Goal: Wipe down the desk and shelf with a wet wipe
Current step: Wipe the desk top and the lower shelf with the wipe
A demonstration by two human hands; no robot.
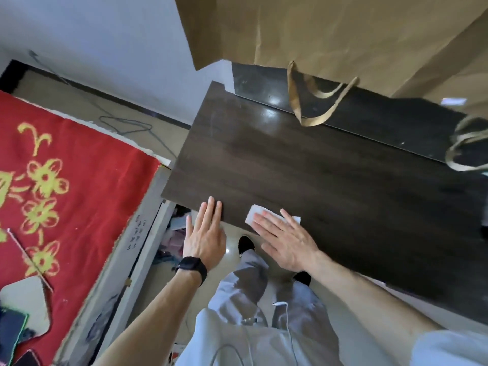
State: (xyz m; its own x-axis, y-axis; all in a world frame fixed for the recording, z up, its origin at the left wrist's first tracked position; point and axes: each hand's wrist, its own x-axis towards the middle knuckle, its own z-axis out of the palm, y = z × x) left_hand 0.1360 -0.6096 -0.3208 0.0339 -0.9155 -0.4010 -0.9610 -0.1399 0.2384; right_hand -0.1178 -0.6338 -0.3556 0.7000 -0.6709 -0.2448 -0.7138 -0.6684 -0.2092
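A dark wood desk [303,165] fills the middle of the head view. A white wet wipe [254,215] lies flat near its front edge. My right hand [286,239] presses down on the wipe with straight, spread fingers, covering most of it. My left hand [204,233], with a black watch on the wrist, lies flat with its fingertips on the desk's front left edge. A black glossy shelf [369,120] runs along the back of the desk.
A large brown paper bag [330,35] stands on the shelf, its handles [311,101] hanging down over the shelf front. A second handle [464,149] hangs at the right edge. A bed with a red flowered blanket [66,194] lies to the left. Cables trail on the floor.
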